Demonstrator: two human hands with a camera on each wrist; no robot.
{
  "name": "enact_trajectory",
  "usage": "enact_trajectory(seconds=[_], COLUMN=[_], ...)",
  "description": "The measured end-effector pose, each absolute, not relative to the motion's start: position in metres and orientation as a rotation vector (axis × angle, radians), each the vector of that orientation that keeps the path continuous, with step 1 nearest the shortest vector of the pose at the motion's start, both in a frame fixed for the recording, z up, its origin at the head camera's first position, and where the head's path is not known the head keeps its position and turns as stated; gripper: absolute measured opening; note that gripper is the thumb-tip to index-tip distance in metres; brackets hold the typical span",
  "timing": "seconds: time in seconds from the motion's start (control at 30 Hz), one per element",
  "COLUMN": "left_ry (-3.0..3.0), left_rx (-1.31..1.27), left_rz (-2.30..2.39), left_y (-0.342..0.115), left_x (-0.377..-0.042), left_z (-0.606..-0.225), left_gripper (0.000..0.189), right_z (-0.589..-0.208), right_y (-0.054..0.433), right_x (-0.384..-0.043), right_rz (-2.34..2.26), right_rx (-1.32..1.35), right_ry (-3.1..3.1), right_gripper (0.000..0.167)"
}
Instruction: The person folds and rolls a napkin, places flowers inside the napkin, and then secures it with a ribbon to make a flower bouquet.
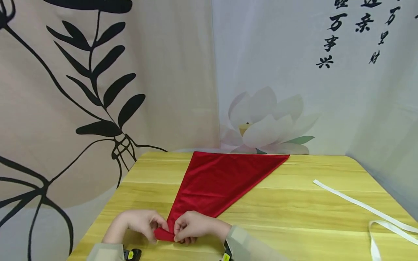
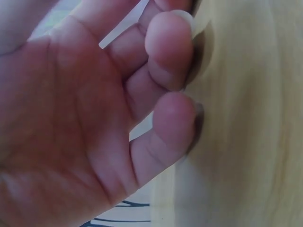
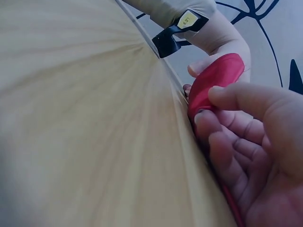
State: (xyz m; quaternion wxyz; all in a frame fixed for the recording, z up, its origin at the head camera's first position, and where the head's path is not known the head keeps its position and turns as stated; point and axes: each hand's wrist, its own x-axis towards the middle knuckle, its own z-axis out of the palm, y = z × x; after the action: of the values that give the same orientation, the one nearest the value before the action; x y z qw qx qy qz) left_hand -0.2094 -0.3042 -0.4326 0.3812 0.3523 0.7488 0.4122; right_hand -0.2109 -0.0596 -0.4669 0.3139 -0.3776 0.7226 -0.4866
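A red triangular scarf (image 1: 215,181) lies on the wooden table, its near corner folded over into a short flap. At the left end of that flap, my left hand (image 1: 145,223) pinches the fabric between thumb and fingers. My right hand (image 1: 196,226) grips the flap's other end, and the right wrist view shows its thumb and index finger pinching the red fabric (image 3: 220,75). In the left wrist view the palm and bent fingers of my left hand (image 2: 94,118) rest close to the tabletop; the scarf is hidden there.
The wooden table (image 1: 277,217) spreads around the scarf. A white ribbon (image 1: 356,203) lies loosely looped at the right side. Behind the table hangs a printed curtain (image 1: 183,72) with dark leaves, a lotus and written characters. Dark camera straps sit on both wrists.
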Motion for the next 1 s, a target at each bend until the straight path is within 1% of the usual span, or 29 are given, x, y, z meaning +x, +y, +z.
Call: enact_trajectory(seconds=[0.07,0.17,0.23,0.43,0.53,0.73,0.83,1.0], left_ry=[1.910,1.917,1.944,1.986,2.014,2.057,2.078,2.043], left_rx=[0.869,0.794,0.775,0.761,0.757,0.782,0.815,0.872], left_rz=[1.072,1.129,1.148,1.174,1.153,1.071,1.065,1.070], left_y=[-0.304,-0.306,-0.306,-0.304,-0.299,-0.289,-0.285,-0.282], left_x=[-0.208,-0.207,-0.207,-0.209,-0.214,-0.229,-0.234,-0.242], left_z=[-0.431,-0.434,-0.436,-0.441,-0.441,-0.438,-0.439,-0.439], left_gripper=[0.027,0.017,0.013,0.024,0.023,0.020,0.019,0.020], right_z=[-0.467,-0.467,-0.467,-0.469,-0.470,-0.473,-0.472,-0.469], right_y=[-0.060,-0.060,-0.060,-0.059,-0.058,-0.058,-0.059,-0.063], right_x=[-0.212,-0.212,-0.211,-0.212,-0.213,-0.214,-0.212,-0.212], right_rz=[-1.288,-1.302,-1.312,-1.322,-1.332,-1.330,-1.363,-1.538], right_rx=[-0.996,-0.982,-0.971,-0.966,-0.960,-0.941,-0.874,-0.700], right_ry=[1.888,1.876,1.867,1.859,1.881,1.952,1.969,1.926], right_gripper=[0.011,0.010,0.010,0.012,0.016,0.030,0.035,0.034])
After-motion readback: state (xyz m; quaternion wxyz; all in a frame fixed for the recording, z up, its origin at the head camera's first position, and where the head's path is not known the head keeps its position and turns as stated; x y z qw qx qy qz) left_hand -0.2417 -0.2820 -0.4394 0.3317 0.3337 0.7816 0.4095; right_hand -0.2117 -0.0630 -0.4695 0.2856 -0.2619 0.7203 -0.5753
